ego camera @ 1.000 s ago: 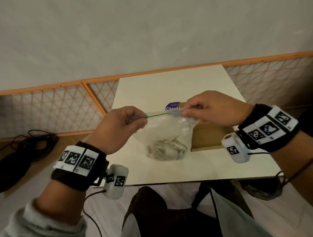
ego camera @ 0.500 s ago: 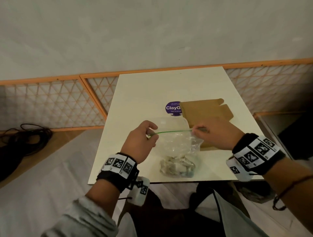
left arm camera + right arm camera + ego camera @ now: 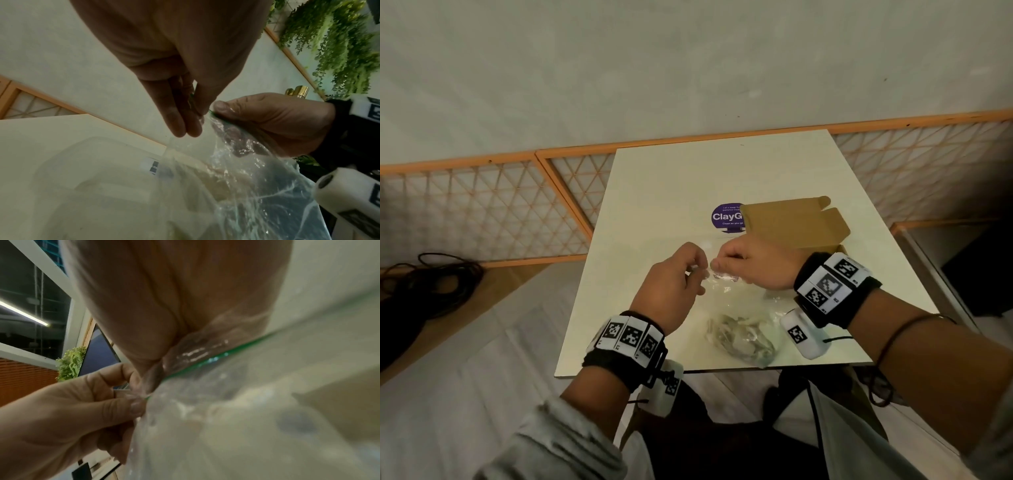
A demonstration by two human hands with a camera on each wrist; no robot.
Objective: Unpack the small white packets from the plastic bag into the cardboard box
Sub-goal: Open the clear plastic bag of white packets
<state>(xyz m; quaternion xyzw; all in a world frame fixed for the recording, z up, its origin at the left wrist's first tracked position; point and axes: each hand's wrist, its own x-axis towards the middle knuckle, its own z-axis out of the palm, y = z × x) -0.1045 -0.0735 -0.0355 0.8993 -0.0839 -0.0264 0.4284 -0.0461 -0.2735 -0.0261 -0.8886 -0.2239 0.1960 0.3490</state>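
A clear plastic bag [image 3: 736, 308] with a green zip strip lies on the pale table [image 3: 674, 192], near its front edge. Several small white packets [image 3: 739, 339] are heaped in the bag's bottom. My left hand [image 3: 697, 270] and right hand [image 3: 717, 265] meet at the bag's top and each pinches the zip edge, thumbs almost touching. The left wrist view shows my left hand [image 3: 197, 112] pinching the bag [image 3: 257, 178] beside the other thumb. In the right wrist view my right hand [image 3: 148, 386] holds the green strip. An open brown cardboard box [image 3: 798, 222] stands just beyond my right hand.
A round purple sticker [image 3: 726, 217] lies on the table, left of the box. An orange lattice fence [image 3: 482, 212] runs behind the table along the wall. Black cables [image 3: 428, 284] lie coiled on the floor at the left. My legs are under the front edge.
My hands held the bag's top stretched wide apart; they have come together at the middle of the zip edge, and the bag has come down and nearer to the table's front edge.
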